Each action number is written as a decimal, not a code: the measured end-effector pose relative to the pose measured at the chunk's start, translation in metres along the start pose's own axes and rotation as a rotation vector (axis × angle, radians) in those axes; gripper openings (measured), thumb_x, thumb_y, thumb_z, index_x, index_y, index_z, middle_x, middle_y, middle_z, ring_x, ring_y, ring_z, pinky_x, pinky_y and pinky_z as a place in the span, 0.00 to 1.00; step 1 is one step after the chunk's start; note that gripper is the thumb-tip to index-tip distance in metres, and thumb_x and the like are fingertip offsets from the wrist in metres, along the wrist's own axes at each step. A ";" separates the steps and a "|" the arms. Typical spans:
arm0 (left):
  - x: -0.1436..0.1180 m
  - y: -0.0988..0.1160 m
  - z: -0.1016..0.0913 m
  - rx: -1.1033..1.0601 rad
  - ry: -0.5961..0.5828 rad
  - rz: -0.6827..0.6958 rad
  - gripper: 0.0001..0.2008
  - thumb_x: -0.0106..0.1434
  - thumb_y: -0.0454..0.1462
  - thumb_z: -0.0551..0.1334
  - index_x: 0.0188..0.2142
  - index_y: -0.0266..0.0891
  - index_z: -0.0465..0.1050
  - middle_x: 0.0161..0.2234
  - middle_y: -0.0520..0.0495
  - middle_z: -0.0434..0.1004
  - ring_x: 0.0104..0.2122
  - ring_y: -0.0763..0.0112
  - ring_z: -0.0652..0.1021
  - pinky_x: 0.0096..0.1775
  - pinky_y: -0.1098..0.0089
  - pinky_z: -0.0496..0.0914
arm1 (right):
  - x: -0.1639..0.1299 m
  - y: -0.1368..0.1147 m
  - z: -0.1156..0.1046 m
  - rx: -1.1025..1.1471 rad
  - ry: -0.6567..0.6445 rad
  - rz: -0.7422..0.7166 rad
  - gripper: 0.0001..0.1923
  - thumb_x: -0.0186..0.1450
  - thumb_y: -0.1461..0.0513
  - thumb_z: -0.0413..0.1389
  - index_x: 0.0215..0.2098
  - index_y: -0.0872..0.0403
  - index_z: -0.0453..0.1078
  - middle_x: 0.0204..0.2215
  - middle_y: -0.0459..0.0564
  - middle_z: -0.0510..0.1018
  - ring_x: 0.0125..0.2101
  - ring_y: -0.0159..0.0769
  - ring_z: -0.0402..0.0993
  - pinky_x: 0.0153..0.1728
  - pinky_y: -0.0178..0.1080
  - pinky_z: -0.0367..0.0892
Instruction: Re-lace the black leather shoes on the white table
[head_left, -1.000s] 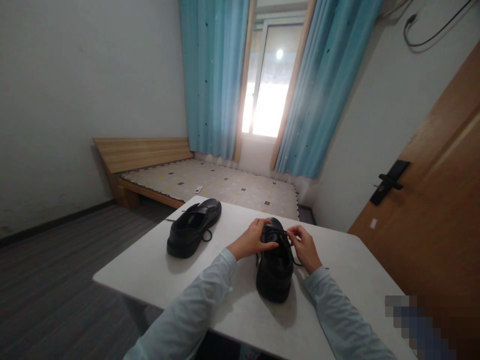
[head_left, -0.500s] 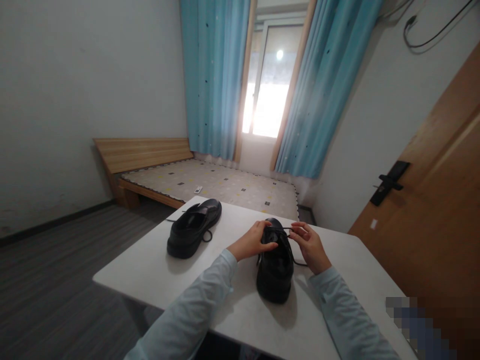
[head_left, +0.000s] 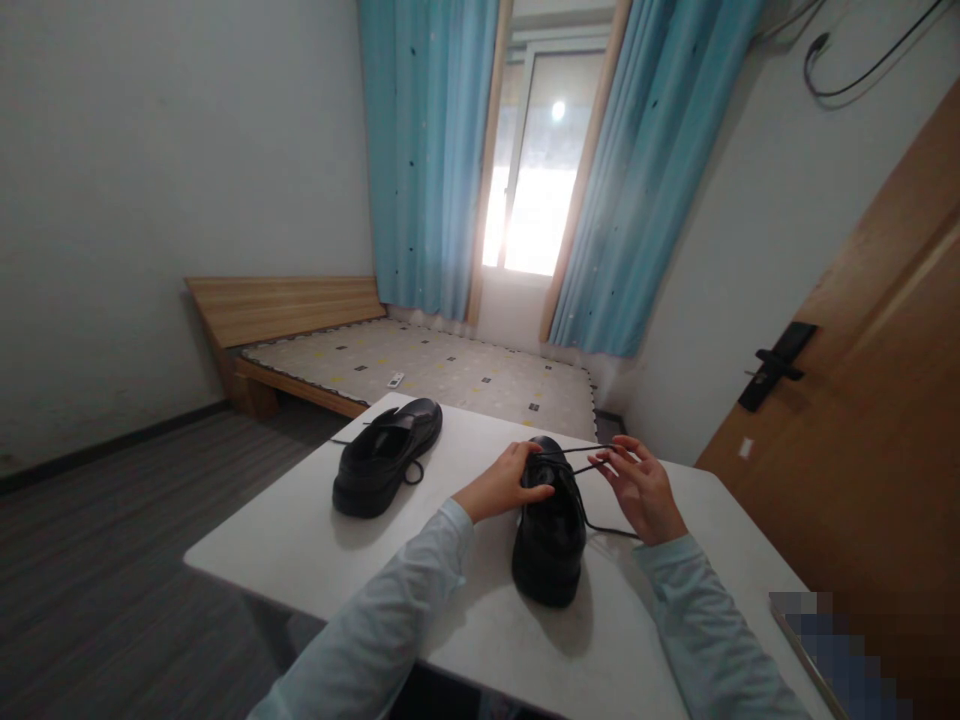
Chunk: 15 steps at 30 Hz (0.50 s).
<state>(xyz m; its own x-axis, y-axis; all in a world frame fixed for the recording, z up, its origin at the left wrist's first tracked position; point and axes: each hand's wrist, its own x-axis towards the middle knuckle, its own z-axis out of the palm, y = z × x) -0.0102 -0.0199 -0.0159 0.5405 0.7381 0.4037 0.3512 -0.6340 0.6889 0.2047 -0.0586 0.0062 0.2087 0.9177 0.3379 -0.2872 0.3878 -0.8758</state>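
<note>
Tabletop (head_left: 315,545): hands pinch shoe (head_left: 550,530) laces (head_left: 585,452).

Black shoe (head_left: 550,530) stands upright on the table, its lace (head_left: 581,452) pulled taut rightward.

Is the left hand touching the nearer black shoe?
Touching. The head view shows the left hand resting on the laced top of the nearer shoe, fingers against it, while the right hand draws a lace sideways.

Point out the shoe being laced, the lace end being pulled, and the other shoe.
near shoe (head_left: 550,545), head view, on its heel.
lace (head_left: 589,449), head view, on the taut stretch.
far shoe (head_left: 386,455), head view, on its opening.
</note>
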 end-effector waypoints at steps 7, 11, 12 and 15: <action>0.000 -0.005 0.001 0.027 0.001 0.010 0.30 0.53 0.45 0.63 0.52 0.35 0.58 0.50 0.39 0.63 0.52 0.59 0.66 0.55 0.59 0.60 | 0.006 -0.009 -0.017 0.065 0.033 0.012 0.14 0.50 0.60 0.64 0.35 0.47 0.70 0.28 0.42 0.75 0.31 0.32 0.73 0.45 0.51 0.68; -0.001 -0.005 0.000 0.018 -0.003 0.007 0.30 0.53 0.45 0.63 0.52 0.36 0.58 0.50 0.39 0.63 0.52 0.58 0.66 0.54 0.58 0.61 | 0.010 -0.009 -0.030 0.040 0.077 -0.005 0.15 0.50 0.58 0.64 0.36 0.46 0.69 0.29 0.42 0.75 0.28 0.31 0.71 0.40 0.49 0.70; -0.001 -0.005 0.000 0.019 -0.004 0.005 0.30 0.53 0.45 0.63 0.52 0.36 0.58 0.50 0.38 0.63 0.52 0.58 0.66 0.54 0.57 0.61 | 0.010 -0.010 -0.032 0.048 0.095 0.001 0.15 0.49 0.59 0.65 0.35 0.47 0.69 0.29 0.42 0.75 0.27 0.30 0.70 0.39 0.47 0.71; -0.002 -0.004 -0.001 0.016 0.002 0.006 0.29 0.53 0.44 0.63 0.51 0.36 0.59 0.50 0.39 0.64 0.51 0.58 0.67 0.53 0.57 0.62 | 0.012 -0.012 -0.036 0.045 0.136 -0.003 0.16 0.48 0.59 0.65 0.34 0.47 0.69 0.27 0.41 0.73 0.24 0.27 0.68 0.34 0.41 0.71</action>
<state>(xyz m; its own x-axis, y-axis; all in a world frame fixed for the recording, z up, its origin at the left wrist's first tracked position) -0.0138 -0.0185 -0.0192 0.5414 0.7345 0.4092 0.3600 -0.6423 0.6766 0.2447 -0.0556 0.0085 0.3333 0.8977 0.2882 -0.3273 0.3969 -0.8575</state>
